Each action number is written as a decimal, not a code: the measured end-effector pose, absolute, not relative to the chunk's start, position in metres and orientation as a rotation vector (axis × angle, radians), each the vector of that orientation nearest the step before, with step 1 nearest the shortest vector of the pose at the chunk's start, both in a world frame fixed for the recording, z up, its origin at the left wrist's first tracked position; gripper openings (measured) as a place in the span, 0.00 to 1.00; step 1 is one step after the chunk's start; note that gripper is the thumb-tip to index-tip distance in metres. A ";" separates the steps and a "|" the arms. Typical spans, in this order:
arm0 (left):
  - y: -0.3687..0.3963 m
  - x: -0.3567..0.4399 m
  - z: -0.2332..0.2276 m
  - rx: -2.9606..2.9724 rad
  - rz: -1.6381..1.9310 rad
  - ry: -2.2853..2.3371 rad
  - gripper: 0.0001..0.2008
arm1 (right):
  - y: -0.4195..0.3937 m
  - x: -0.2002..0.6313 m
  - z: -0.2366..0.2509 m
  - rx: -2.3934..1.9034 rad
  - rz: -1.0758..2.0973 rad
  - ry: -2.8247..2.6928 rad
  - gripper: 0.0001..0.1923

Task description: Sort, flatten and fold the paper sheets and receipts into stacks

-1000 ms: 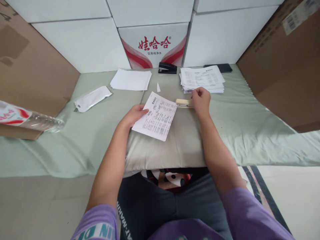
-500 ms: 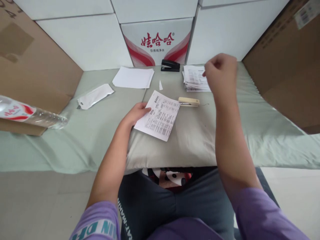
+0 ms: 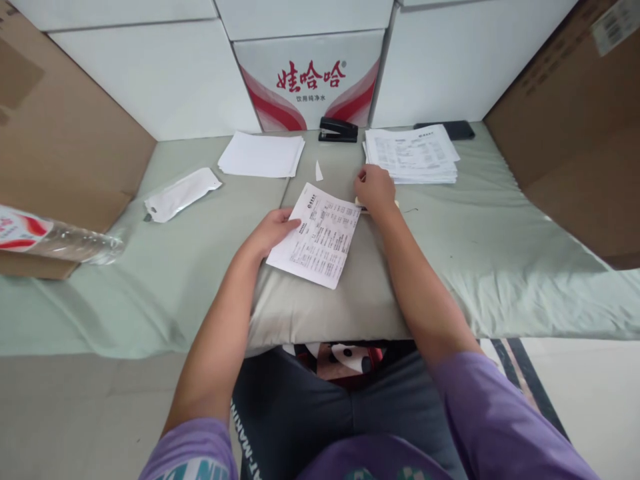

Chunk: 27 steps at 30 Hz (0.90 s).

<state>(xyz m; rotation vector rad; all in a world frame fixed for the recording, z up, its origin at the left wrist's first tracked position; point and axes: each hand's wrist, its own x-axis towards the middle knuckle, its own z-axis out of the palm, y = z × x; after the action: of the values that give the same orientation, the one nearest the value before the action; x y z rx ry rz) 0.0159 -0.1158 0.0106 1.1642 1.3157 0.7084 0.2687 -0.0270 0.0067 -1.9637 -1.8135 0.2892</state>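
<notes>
My left hand [image 3: 274, 233] pinches the left edge of a printed sheet [image 3: 320, 237], thumb on top, fingers underneath. The sheet's right corner reaches the front end of a cream stapler [image 3: 397, 204]; whether it is inside the jaws is hidden. My right hand [image 3: 376, 189], closed in a fist, rests on top of the stapler and covers most of it. A small white paper scrap [image 3: 319, 171] lies just beyond the sheet. To the right is a stack of printed papers [image 3: 413, 157], and to the left a stack of blank paper [image 3: 261, 155].
A black stapler [image 3: 339, 130] stands at the back against a white and red carton [image 3: 310, 87]. A dark flat object [image 3: 463, 130] lies behind the printed stack. At left are a white packet [image 3: 183, 193] and a plastic bottle [image 3: 83, 241]. Cardboard boxes [image 3: 575, 147] flank the cloth-covered surface.
My right fist has dropped from above the printed stack, down and leftward onto the cream stapler. The left hand still holds the sheet in nearly the same place.
</notes>
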 end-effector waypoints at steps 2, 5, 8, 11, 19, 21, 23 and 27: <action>-0.116 0.016 0.012 1.171 0.701 1.318 0.21 | -0.026 0.269 0.006 -1.960 0.311 -1.812 0.10; -0.117 0.016 0.013 1.187 0.688 1.323 0.22 | -0.026 0.269 0.004 -1.949 0.316 -1.813 0.09; -0.117 0.016 0.013 1.193 0.687 1.332 0.21 | -0.025 0.269 0.001 -1.942 0.328 -1.822 0.08; -0.117 0.015 0.013 1.221 0.691 1.338 0.21 | -0.023 0.272 0.002 -1.911 0.366 -1.828 0.09; -0.117 0.014 0.012 1.254 0.702 1.321 0.22 | -0.017 0.283 0.008 -1.768 0.471 -1.932 0.07; -0.117 0.015 0.013 1.256 0.706 1.315 0.22 | -0.017 0.283 0.008 -1.763 0.493 -1.958 0.08; -0.117 0.015 0.014 1.257 0.701 1.309 0.22 | -0.017 0.283 0.009 -1.758 0.499 -1.990 0.09; -0.118 0.015 0.016 1.252 0.684 1.323 0.21 | -0.018 0.282 0.009 -1.749 0.466 -2.047 0.10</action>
<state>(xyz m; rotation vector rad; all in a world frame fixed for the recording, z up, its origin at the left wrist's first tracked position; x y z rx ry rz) 0.0152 -0.1179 0.0156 1.2519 1.3228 0.6841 0.2820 -0.0180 0.0088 -1.7489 -2.0471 0.4664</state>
